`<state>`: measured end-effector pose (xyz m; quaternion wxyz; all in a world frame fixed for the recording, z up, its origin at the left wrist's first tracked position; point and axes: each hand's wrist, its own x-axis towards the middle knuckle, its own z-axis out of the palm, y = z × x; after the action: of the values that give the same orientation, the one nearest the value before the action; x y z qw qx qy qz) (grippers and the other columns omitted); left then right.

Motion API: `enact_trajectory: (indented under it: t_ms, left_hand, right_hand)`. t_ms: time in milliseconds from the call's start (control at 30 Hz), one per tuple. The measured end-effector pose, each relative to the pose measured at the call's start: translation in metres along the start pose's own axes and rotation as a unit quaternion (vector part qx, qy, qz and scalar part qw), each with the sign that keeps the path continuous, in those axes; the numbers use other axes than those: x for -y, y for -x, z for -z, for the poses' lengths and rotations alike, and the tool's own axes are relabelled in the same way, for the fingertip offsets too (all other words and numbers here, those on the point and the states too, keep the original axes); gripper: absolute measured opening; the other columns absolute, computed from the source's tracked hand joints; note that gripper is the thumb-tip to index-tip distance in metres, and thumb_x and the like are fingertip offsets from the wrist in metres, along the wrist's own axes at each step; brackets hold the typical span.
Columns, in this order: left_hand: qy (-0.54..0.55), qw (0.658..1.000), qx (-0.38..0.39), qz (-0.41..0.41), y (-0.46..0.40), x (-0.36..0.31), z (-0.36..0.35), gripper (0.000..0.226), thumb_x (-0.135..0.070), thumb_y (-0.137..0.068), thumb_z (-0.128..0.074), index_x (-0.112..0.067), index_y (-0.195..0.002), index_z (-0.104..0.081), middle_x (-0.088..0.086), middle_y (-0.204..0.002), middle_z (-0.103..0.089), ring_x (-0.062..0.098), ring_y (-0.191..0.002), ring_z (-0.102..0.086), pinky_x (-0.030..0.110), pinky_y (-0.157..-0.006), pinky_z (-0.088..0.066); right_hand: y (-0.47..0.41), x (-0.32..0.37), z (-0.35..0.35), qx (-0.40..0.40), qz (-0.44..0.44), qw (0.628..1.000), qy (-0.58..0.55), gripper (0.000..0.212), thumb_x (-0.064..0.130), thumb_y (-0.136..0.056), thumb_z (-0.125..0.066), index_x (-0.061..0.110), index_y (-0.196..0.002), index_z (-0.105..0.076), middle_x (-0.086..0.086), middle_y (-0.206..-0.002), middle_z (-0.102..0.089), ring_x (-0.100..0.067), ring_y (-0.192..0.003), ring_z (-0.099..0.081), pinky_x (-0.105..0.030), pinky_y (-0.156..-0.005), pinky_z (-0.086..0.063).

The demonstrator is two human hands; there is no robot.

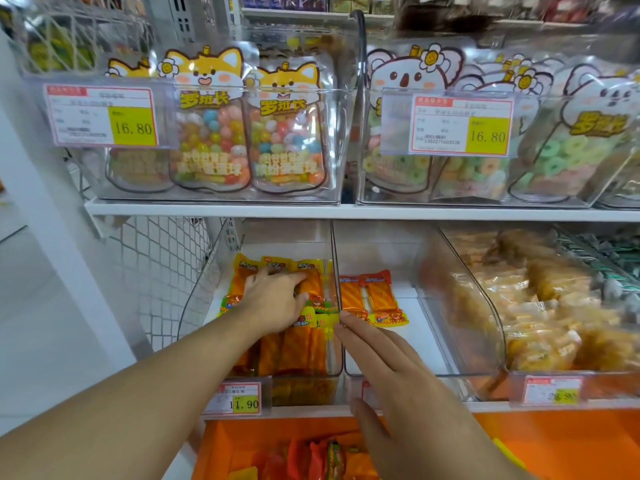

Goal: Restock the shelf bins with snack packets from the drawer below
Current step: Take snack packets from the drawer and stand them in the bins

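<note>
On the upper white shelf [214, 208] stand two clear plastic bins: the left one [194, 188] holds fox-faced pouches of coloured candy balls [211, 133], the right one [485, 199] koala-faced pouches of sugared ring sweets [554, 157], each fronted by a price card reading 16.80. Below, a clear scoop-fronted bin on the left [308, 370] is lined with orange and yellow snack packets [298, 348]; the clear middle bin [429, 341] beside it holds only two orange packets [370, 299] near its back, and a third bin [498, 327] to the right is heaped with blurred golden packets. The upright clear walls between the first two bins rise just at the right hand's fingertips. The left hand [277, 299] reaches into the left bin, fingers spread and lying flat on the packets, gripping nothing. The right hand [384, 351] is stretched out straight, fingers together, holding nothing. Beneath, the open orange drawer [221, 452] holds more red and orange packets [318, 459].
</note>
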<state>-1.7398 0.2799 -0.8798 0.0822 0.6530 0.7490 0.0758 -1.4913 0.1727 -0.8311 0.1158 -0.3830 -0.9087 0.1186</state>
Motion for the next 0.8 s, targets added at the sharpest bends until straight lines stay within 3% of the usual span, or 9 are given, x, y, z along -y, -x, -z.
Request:
enact_trajectory:
  t_ms: [133,267,433,600,800]
  left_hand:
    - [0.059,0.998,-0.024,-0.007,0.003,0.008,0.004,0.046,-0.044,-0.105,-0.05,-0.041,-0.15,-0.048,-0.007,-0.156,-0.049,0.031,-0.149,-0.03,0.05,-0.118,-0.026]
    - [0.168,0.982,-0.082,-0.017,0.018,0.014,0.011,0.028,-0.04,-0.095,-0.064,-0.04,-0.122,-0.068,-0.01,-0.13,-0.064,0.022,-0.127,-0.051,0.046,-0.109,-0.045]
    - [0.115,0.993,0.024,-0.019,0.048,0.006,0.025,0.051,-0.041,-0.081,-0.085,-0.04,-0.127,-0.061,-0.015,-0.121,-0.051,0.008,-0.108,-0.056,0.03,-0.092,-0.051]
    - [0.078,0.994,0.075,0.007,0.061,-0.006,0.023,0.088,-0.051,-0.072,-0.089,-0.032,-0.147,-0.048,-0.005,-0.142,-0.051,0.018,-0.13,-0.053,0.039,-0.107,-0.049]
    - [0.139,0.987,0.062,0.046,0.068,-0.023,0.021,0.088,-0.043,-0.072,-0.092,-0.037,-0.148,-0.048,-0.002,-0.145,-0.042,0.024,-0.134,-0.049,0.039,-0.107,-0.047]
  right_hand:
    - [0.001,0.0,0.001,0.001,-0.003,1.0,-0.008,0.079,0.038,-0.104,-0.052,0.056,-0.158,0.002,0.047,-0.155,0.021,0.018,-0.146,0.011,-0.005,-0.113,-0.023]
    - [0.003,-0.002,0.0,-0.01,0.005,1.0,-0.021,0.077,0.037,-0.103,-0.053,0.049,-0.162,-0.005,0.044,-0.16,0.012,0.014,-0.149,0.005,-0.015,-0.121,-0.026]
    - [0.006,-0.005,-0.002,-0.015,0.006,1.0,-0.026,0.074,0.037,-0.105,-0.05,0.044,-0.164,-0.006,0.041,-0.162,0.009,0.012,-0.15,0.006,-0.019,-0.124,-0.023]
    - [0.006,-0.006,-0.003,-0.014,0.002,0.999,-0.031,0.076,0.035,-0.104,-0.052,0.044,-0.164,-0.007,0.041,-0.162,0.005,0.011,-0.151,0.004,-0.021,-0.124,-0.025]
    - [0.006,-0.004,-0.001,-0.007,-0.004,0.999,-0.035,0.076,0.033,-0.105,-0.053,0.045,-0.164,-0.006,0.042,-0.162,0.007,0.012,-0.151,0.005,-0.021,-0.126,-0.02]
